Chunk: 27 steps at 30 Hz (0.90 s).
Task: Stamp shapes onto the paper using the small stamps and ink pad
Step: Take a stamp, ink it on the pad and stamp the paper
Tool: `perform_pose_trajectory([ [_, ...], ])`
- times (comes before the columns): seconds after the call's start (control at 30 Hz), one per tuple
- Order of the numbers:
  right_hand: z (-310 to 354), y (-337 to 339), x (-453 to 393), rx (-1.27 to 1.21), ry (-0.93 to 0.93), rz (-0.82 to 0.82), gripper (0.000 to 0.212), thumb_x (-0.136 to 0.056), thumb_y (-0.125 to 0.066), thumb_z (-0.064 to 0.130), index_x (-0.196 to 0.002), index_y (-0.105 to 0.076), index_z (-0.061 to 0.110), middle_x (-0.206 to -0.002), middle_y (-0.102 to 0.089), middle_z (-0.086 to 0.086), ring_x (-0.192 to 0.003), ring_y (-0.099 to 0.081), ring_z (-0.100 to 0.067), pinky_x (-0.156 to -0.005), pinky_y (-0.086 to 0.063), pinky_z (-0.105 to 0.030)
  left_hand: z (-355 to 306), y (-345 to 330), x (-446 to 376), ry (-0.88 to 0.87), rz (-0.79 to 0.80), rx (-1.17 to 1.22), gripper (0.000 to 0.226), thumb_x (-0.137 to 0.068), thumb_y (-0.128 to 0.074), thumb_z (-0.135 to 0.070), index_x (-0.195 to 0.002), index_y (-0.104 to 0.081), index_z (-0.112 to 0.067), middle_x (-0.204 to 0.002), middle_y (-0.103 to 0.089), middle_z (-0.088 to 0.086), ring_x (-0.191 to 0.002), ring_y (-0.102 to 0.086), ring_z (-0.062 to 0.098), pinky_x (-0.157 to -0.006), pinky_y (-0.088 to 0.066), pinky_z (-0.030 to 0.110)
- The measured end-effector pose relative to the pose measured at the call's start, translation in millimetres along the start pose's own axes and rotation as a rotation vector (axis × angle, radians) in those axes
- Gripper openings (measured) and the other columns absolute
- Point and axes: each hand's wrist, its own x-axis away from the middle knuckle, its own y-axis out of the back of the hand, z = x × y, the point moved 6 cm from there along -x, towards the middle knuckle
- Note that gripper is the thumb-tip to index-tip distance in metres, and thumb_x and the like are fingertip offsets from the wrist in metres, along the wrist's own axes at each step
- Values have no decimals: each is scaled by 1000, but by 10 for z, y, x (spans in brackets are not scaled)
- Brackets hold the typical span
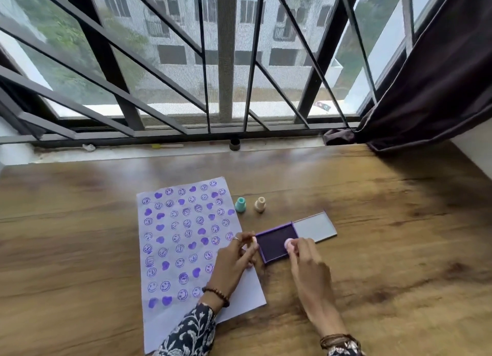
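Wooden tabletop (372,222) with a warm brown grain filled the lower half of the view, set against a barred window (226,62) with a dark curtain (439,75) hanging at the right. A white sheet of paper (247,294) lay left of centre, nearly covered with purple stamped smiley faces and hearts, with only its lower right corner bare. Just beyond the paper's upper right edge stood two small stamps, apart from each other: a teal stamp (240,204) and, to its right, a cream stamp (260,204). Nearer the person, just right of the paper, sat an open purple ink pad (275,242), its clear lid (314,227) folded out flat to the right. The right hand (306,262) reached over the pad's near right corner, its fingers pinched closed around a small pink stamp (288,243) that was touching the dark ink surface. The left hand (234,259) rested over the paper's right edge, beside the pad's left side, with fingers curled and their tips meeting near something pale; whether it held another stamp could not be told. A ring showed on one finger, a beaded bracelet (217,295) circled the left wrist, and a dark floral sleeve (191,331) covered the forearm.
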Motion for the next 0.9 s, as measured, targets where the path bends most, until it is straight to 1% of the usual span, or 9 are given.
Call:
perform_pose_trajectory([
  [0.17, 6, -8, -121, 47, 49, 122, 15, -79, -71, 7, -72, -58, 10, -66, -61, -6, -52, -58, -21, -46, -39, -23, 2, -22, -7, -19, 7, -37, 18, -87, -57, -22, -101, -51, -31, -71, -70, 12, -58, -66, 13, -64, -53, 29],
  [0.37, -49, -211, -407, 170, -28, 390, 10, -91, -50, 15, -90, -56, 8, -93, -63, -11, -86, -61, -30, -65, -40, -30, 1, -20, -2, -47, 14, -15, 20, -86, -58, -22, -99, -51, -36, -61, -66, -6, -56, -65, 6, -60, -49, 12],
  [0.47, -59, -267, -574, 226, -84, 511, 10, -82, -54, 8, -86, -62, 2, -94, -65, -18, -92, -60, -36, -69, -47, -34, -34, -6, -4, -58, 7, -13, 22, -86, -59, -21, -97, -51, -38, -63, -68, 2, -56, -65, 10, -62, -50, 18],
  [0.57, -40, -308, -710, 294, -89, 636, 9, -70, -64, 6, -76, -68, 1, -84, -67, -22, -81, -63, -36, -59, -48, -29, -94, 19, -28, -27, 32, 36, 15, -86, -58, -19, -96, -54, -30, -70, -71, 14, -58, -67, 17, -66, -54, 28],
  [0.67, -56, -299, -804, 286, -146, 727, 11, -59, -70, 7, -54, -59, 5, -43, -61, -10, -53, -56, -25, -46, -41, -20, -134, 130, -11, 4, 34, 119, 9, -87, -57, -18, -93, -56, -25, -82, -70, 8, -66, -68, 15, -67, -55, 28],
  [0.7, -77, -280, -813, 252, -186, 742, 15, -58, -71, 8, -52, -57, 8, -30, -54, -3, -49, -57, -20, -46, -47, -20, -130, 222, 17, -13, -9, 107, 9, -87, -57, -20, -94, -57, -24, -85, -69, 4, -70, -68, 12, -68, -55, 25],
  [0.77, -88, -207, -784, 174, -257, 697, 15, -59, -73, 8, -59, -58, 9, -33, -56, -2, -55, -64, -20, -56, -55, -27, -87, 461, 111, -54, -103, 72, 11, -86, -58, -21, -97, -58, -22, -89, -69, -3, -78, -68, 6, -72, -55, 19],
  [0.83, -9, -115, -699, 126, -267, 568, 18, -63, -73, 10, -62, -55, 8, -55, -56, -10, -66, -63, -27, -54, -47, -25, -22, 707, 224, -89, -167, 33, 13, -85, -60, -21, -97, -57, -24, -93, -68, -8, -87, -65, 0, -76, -51, 12],
  [0.9, 132, -61, -506, 3, -293, 426, 24, -68, -71, 16, -54, -52, 9, -59, -53, -14, -67, -58, -30, -49, -35, -26, 27, 893, 335, -105, -180, -39, 13, -85, -60, -21, -96, -56, -28, -94, -65, -17, -90, -60, -9, -77, -45, 4],
])
